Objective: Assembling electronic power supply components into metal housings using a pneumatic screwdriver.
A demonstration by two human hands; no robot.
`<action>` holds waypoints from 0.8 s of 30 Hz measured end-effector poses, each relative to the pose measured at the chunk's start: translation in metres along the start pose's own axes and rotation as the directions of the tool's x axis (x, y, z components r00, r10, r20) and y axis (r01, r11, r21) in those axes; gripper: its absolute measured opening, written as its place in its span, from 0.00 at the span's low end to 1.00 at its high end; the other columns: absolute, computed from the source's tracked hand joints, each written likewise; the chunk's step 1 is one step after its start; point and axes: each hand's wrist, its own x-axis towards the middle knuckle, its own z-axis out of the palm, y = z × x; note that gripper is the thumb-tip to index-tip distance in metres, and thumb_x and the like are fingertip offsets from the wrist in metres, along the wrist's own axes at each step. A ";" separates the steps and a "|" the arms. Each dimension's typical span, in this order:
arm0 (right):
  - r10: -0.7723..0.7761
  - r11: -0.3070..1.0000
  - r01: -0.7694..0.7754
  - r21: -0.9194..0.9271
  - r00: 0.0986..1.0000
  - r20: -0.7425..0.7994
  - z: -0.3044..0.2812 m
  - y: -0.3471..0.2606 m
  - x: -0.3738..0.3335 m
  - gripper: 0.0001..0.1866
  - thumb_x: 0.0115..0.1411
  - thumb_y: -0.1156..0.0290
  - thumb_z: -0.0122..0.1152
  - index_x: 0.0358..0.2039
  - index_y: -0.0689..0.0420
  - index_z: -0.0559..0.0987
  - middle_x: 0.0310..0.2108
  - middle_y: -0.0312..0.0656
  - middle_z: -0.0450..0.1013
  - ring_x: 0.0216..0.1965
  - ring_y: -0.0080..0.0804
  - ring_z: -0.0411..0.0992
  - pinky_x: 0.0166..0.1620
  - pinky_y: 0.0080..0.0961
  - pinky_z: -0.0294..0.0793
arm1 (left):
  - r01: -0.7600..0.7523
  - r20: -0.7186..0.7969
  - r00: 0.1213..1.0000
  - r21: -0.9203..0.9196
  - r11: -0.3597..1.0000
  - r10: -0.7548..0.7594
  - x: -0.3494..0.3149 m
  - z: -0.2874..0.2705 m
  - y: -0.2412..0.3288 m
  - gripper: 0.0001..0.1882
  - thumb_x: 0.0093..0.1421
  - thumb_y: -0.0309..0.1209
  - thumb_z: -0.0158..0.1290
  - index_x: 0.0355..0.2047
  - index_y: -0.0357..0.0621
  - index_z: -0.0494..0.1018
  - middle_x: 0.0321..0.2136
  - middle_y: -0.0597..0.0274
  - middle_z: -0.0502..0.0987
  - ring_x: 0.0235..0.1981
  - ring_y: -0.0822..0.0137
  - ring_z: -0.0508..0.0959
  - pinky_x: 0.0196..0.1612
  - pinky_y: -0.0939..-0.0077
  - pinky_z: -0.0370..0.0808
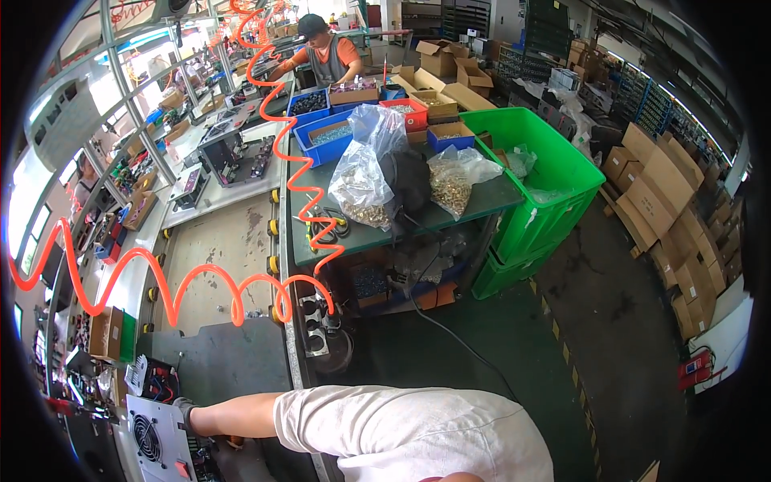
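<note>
The work stands on a long line with a pale, worn bed (217, 233) and a dark flat board (229, 349) over its near part. To the right is a green-topped table (494, 197), and beyond it a dark floor (626, 337) with a striped yellow line. The room is a workshop, with many cardboard boxes (654, 189) piled along the right and one red fire extinguisher (695, 369) at the far right.

One grey metal panel (170, 426), with one black fan (147, 438), is at the lower left. The right hand (185, 412) is at the panel's upper right edge, at the end of a bare forearm (237, 416) and one pale sleeve (353, 418). I cannot tell whether the fingers grasp the panel or only touch it; nor can I tell the state of the left hand, which cannot be made out.

On the table are two clear bags of brass-coloured bits, a left one (365, 210) and a right one (454, 185), with one black bag (411, 185) between them. Behind them stand one red bin (405, 116) and several blue bins (329, 145). Two green crates (554, 189) are stacked beside the table. Orange coiled hose (205, 277) hangs across the line. One co-worker (329, 60) in a dark cap is at the far end.
</note>
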 end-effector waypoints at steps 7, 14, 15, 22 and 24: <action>-0.032 0.973 0.094 -0.211 0.959 0.281 -0.043 -0.061 -0.008 0.18 0.63 0.59 0.47 0.52 0.37 0.78 0.47 0.24 0.76 0.42 0.26 0.74 0.29 0.37 0.71 | 0.103 0.139 0.985 0.038 0.994 -0.107 0.001 -0.019 -0.026 0.33 0.52 0.50 0.58 0.56 0.50 0.68 0.44 0.39 0.73 0.47 0.42 0.75 0.49 0.55 0.74; -0.026 0.980 0.098 -0.171 0.924 0.382 -0.139 -0.018 -0.070 0.25 0.42 0.58 0.72 0.45 0.41 0.82 0.42 0.27 0.78 0.36 0.31 0.78 0.30 0.37 0.76 | 0.035 0.038 0.999 0.031 0.999 -0.037 0.000 -0.018 0.005 0.35 0.46 0.43 0.61 0.56 0.57 0.69 0.46 0.47 0.76 0.45 0.47 0.77 0.45 0.55 0.75; -0.025 0.980 0.097 -0.172 0.925 0.379 -0.136 -0.013 -0.073 0.25 0.42 0.58 0.72 0.45 0.41 0.82 0.42 0.27 0.78 0.36 0.31 0.78 0.30 0.37 0.76 | 0.033 0.034 0.999 0.031 0.999 -0.035 -0.003 -0.023 0.013 0.35 0.46 0.43 0.61 0.56 0.57 0.69 0.46 0.47 0.76 0.45 0.47 0.77 0.45 0.55 0.75; 0.022 0.967 0.070 -0.244 0.935 0.354 -0.125 -0.040 -0.065 0.24 0.43 0.56 0.71 0.44 0.41 0.82 0.41 0.30 0.78 0.37 0.31 0.77 0.30 0.38 0.76 | 0.070 0.043 0.996 0.050 0.996 -0.072 0.000 -0.006 -0.020 0.33 0.49 0.46 0.59 0.57 0.56 0.68 0.47 0.44 0.73 0.50 0.45 0.75 0.52 0.55 0.72; 0.003 0.968 0.069 -0.241 0.959 0.285 -0.109 -0.021 -0.059 0.22 0.46 0.58 0.68 0.45 0.41 0.82 0.40 0.29 0.79 0.34 0.31 0.78 0.27 0.38 0.76 | 0.042 0.058 0.997 0.068 0.997 -0.046 0.002 -0.009 -0.008 0.33 0.49 0.46 0.59 0.56 0.57 0.69 0.47 0.44 0.73 0.49 0.45 0.75 0.52 0.56 0.72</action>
